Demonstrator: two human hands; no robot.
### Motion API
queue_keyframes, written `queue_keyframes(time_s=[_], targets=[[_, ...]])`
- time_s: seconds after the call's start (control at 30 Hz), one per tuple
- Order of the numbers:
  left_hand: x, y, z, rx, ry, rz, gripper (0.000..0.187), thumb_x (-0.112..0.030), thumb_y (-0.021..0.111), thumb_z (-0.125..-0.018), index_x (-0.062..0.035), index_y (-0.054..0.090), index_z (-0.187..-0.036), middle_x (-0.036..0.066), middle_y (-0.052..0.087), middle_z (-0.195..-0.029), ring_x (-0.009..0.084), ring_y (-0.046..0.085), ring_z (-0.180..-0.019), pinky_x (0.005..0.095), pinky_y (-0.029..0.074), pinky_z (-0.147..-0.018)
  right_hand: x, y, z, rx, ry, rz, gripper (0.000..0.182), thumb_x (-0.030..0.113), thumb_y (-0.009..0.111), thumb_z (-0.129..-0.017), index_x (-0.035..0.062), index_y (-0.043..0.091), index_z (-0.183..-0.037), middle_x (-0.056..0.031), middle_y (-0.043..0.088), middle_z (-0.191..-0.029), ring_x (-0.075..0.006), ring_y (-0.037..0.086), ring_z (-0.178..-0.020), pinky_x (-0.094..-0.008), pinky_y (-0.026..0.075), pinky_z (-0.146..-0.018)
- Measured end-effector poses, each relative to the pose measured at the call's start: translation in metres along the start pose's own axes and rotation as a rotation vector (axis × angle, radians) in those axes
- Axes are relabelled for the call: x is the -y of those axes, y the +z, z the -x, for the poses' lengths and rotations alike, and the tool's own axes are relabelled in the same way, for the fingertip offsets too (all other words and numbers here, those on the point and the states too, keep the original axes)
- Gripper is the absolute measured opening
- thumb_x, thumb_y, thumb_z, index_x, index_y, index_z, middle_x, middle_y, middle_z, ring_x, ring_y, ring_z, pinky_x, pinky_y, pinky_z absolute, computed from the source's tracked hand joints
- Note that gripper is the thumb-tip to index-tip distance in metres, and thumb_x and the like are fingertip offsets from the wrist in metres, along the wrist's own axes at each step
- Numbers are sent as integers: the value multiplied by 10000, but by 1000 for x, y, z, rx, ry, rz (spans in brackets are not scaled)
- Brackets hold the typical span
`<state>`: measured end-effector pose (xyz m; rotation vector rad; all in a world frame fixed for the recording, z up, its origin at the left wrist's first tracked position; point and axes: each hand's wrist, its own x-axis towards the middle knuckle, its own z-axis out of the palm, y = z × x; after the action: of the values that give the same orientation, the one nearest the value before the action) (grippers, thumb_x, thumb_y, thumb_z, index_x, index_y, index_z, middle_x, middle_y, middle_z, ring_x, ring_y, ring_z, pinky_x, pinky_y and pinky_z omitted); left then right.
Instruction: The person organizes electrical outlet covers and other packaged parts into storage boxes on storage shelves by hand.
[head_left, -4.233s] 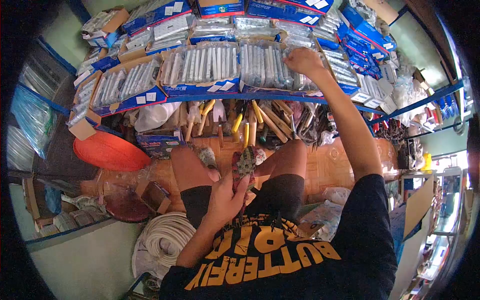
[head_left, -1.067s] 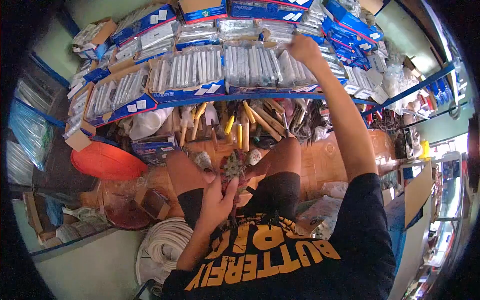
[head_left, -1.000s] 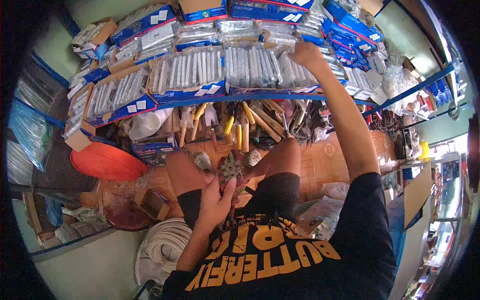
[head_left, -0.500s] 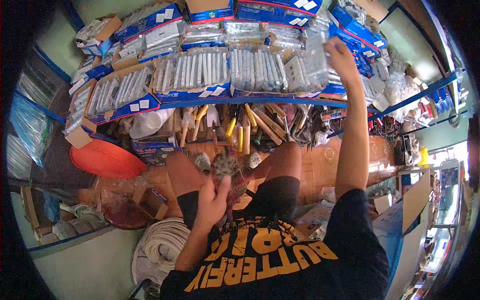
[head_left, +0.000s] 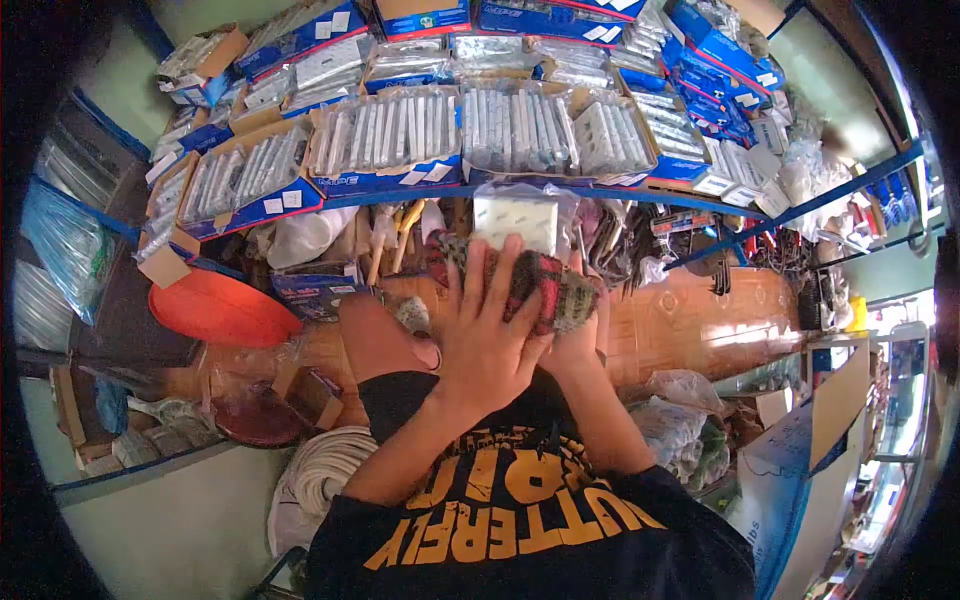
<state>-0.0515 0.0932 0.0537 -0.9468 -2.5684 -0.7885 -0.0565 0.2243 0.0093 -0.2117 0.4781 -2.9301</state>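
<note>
In front of my body I see a white plate in a clear plastic wrapper [head_left: 518,222]. My right hand [head_left: 578,345] grips it from the right and below, most of its fingers hidden behind the cloth. A red, dark and greenish patterned cloth [head_left: 573,295] lies across the near part of the wrapper. Over it, my left hand [head_left: 490,335] presses with its fingers stretched and somewhat apart, pinning the cloth against the package. On the shelf just beyond, a blue carton [head_left: 390,182] holds a row of similar wrapped plates.
More cartons of wrapped plates [head_left: 612,130] fill the shelf, edged by a blue metal bar [head_left: 640,200]. Below are wooden-handled tools [head_left: 385,245] and a red round basin [head_left: 220,308]. Coiled white cable [head_left: 325,470] sits at the lower left, an open cardboard box [head_left: 800,480] at the right.
My right hand has come down from the shelf's right side with a wrapped plate to in front of me. My left hand has raised the cloth and laid it on the wrapper.
</note>
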Motion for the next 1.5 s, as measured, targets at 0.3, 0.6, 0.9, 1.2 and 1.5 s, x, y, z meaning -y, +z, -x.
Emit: queue_keyframes(time_s=[0.3,0.6,0.9,1.2,1.5], targets=[[28,-20,-18,-114,-321,278,560,-297,445,-930,146,405,-1270,347,166,-1450,483,150,-1362,592,120,-1087,-33,9,26,-146,231,412,547,402,302,-1010,42,280,-1421,-73,430,-1356,-179,450,-1204,-343,332,-1045],[4,24,30,-53,-174,186,644,-310,462,-912,94,284,-1380,335,143,-1462,531,101,-1351,600,89,-1089,-23,-22,22,-227,257,291,521,368,354,-1001,12,346,-1381,-79,441,-1353,-192,432,-1220,-334,323,-1050],[34,-26,-2,-229,-641,984,491,-337,445,-973,37,423,-1291,161,541,-1216,244,529,-1106,360,401,-951,-7,12,23,-21,109,685,552,224,465,-971,-8,257,-1427,-91,408,-1375,-173,381,-1259,-335,305,-1043],[2,25,50,-272,-970,1469,470,-269,442,-988,27,335,-1337,114,482,-1260,190,481,-1139,338,385,-971,-10,3,3,-33,-319,1712,517,230,515,-929,-47,352,-1335,-236,398,-1345,-359,371,-1278,-409,261,-1063],[38,16,47,-397,-721,1478,517,-466,263,-1003,-28,520,-1098,62,559,-941,145,545,-805,311,462,-748,-55,14,38,236,-18,1232,584,312,320,-998,-42,179,-1440,-199,160,-1517,-291,104,-1422,-374,92,-1133]])
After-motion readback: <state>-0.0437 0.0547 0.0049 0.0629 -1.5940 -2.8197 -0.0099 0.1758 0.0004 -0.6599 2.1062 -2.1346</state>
